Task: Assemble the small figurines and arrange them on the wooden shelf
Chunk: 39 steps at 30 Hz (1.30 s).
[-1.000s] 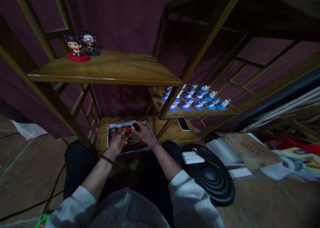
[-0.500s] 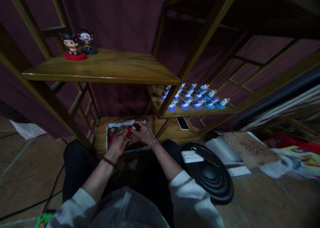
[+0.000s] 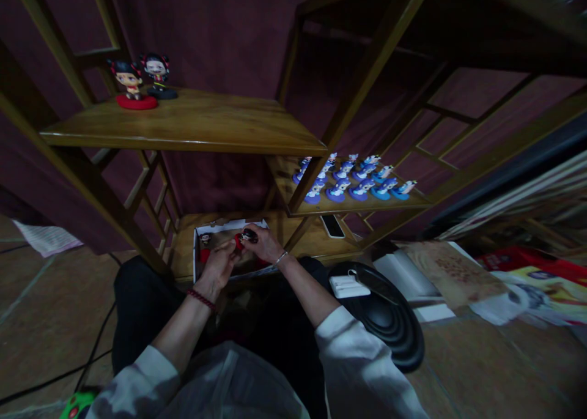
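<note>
Over a shallow white box (image 3: 219,227) on the lowest shelf, a small dark-haired figurine with a red base (image 3: 239,241) lies tilted between my hands. My right hand (image 3: 266,246) is closed around its head end. At the red base, my left hand (image 3: 220,263) has its fingers closed against it; the fingertips are partly hidden. Another dark-haired figurine (image 3: 206,240) sits inside the box at its left, and something red shows beside it. The rest of the box's contents is covered by my hands.
Two figurines, one on a red base (image 3: 136,101) and one on a dark base (image 3: 162,93), stand on the upper shelf (image 3: 192,122). Several blue-purple figurines (image 3: 338,190) fill the right shelf. A phone (image 3: 332,226) lies below them; a black round stool (image 3: 389,333) is at my right.
The figurine is turned slightly in my fingers, so more of it shows. My left hand has shifted a little at the base. The view has moved slightly.
</note>
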Available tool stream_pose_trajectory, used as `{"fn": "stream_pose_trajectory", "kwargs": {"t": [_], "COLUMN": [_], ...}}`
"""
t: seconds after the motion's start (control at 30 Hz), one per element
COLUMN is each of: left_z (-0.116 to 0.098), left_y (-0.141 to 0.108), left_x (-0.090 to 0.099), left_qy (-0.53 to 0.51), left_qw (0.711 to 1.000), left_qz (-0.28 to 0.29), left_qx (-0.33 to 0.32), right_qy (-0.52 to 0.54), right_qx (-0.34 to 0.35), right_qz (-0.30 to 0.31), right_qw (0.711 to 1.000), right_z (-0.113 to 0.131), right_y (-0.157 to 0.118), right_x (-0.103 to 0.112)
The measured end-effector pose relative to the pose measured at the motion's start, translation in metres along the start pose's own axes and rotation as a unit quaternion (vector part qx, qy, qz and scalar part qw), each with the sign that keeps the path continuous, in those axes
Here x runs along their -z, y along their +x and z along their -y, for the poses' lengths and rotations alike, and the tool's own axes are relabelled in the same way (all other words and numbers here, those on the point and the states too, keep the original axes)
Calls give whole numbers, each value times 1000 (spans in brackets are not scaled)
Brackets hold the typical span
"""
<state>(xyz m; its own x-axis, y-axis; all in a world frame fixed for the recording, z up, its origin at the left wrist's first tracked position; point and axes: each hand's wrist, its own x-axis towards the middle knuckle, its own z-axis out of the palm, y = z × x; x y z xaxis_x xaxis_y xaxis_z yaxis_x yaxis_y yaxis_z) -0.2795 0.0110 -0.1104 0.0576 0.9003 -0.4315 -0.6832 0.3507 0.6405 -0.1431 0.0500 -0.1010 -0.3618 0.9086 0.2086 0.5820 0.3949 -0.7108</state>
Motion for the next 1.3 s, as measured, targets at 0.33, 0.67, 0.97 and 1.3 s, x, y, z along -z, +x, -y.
{"fn": "stream_pose_trajectory", "kwargs": {"t": [0.33, 0.67, 0.97, 1.3], "left_z": [-12, -11, -11, -17], "left_y": [10, 20, 19, 6], "left_x": [4, 8, 7, -7], "left_qy": [43, 64, 84, 84], "left_qw": [998, 997, 996, 996], "left_qz": [-33, -15, -29, -33], "left_qx": [40, 31, 14, -14], "right_qy": [25, 44, 83, 218], "right_qx": [23, 23, 3, -24], "right_qz": [7, 36, 2, 0], "right_qw": [999, 998, 997, 976], "right_z": [-1, 4, 8, 9], "right_y": [4, 4, -2, -2], "right_x": [1, 1, -4, -7]}}
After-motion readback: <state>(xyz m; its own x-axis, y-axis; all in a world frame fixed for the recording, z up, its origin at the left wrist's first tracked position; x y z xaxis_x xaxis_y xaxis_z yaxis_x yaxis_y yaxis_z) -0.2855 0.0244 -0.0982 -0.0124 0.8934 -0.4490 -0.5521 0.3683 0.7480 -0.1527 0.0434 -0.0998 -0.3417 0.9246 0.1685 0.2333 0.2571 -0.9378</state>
